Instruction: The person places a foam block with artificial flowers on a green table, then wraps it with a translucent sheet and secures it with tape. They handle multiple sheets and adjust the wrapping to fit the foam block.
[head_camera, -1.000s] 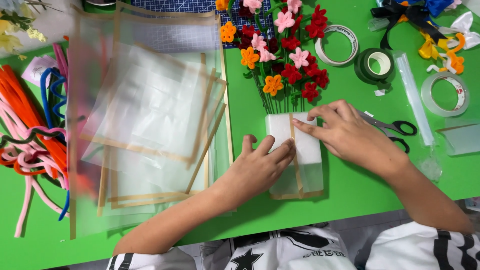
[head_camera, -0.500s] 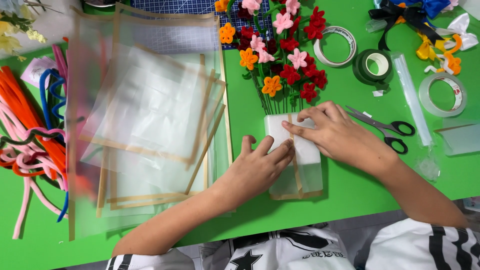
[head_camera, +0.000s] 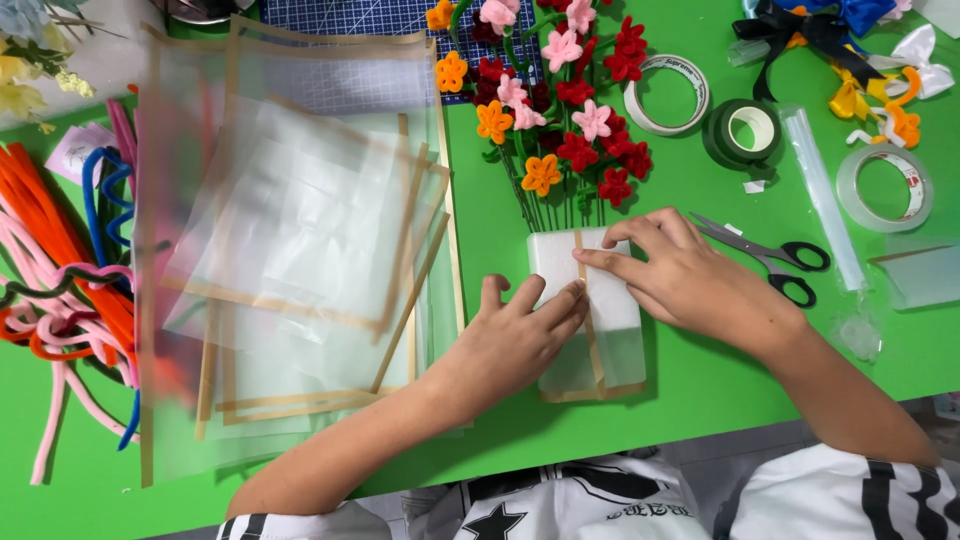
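Wrapper (head_camera: 600, 330), a folded translucent sheet with tan edging, lay flat on the green table (head_camera: 700, 400) at the near end of the flower stems (head_camera: 560, 205). Left hand (head_camera: 510, 345) pressed it flat, fingers together; right hand (head_camera: 690, 280) pinned the fold, nothing clamped. Risk: the slick film could spring open or slide, creasing the fold crooked. Scissors (head_camera: 770, 262) sat just right.

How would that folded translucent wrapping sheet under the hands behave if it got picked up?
The wrapping sheet looks thin and translucent, so probably very light and floppy. Both the left hand and right hand press it flat, which suggests the fold may spring open. The flower stems tucked in could slide out.
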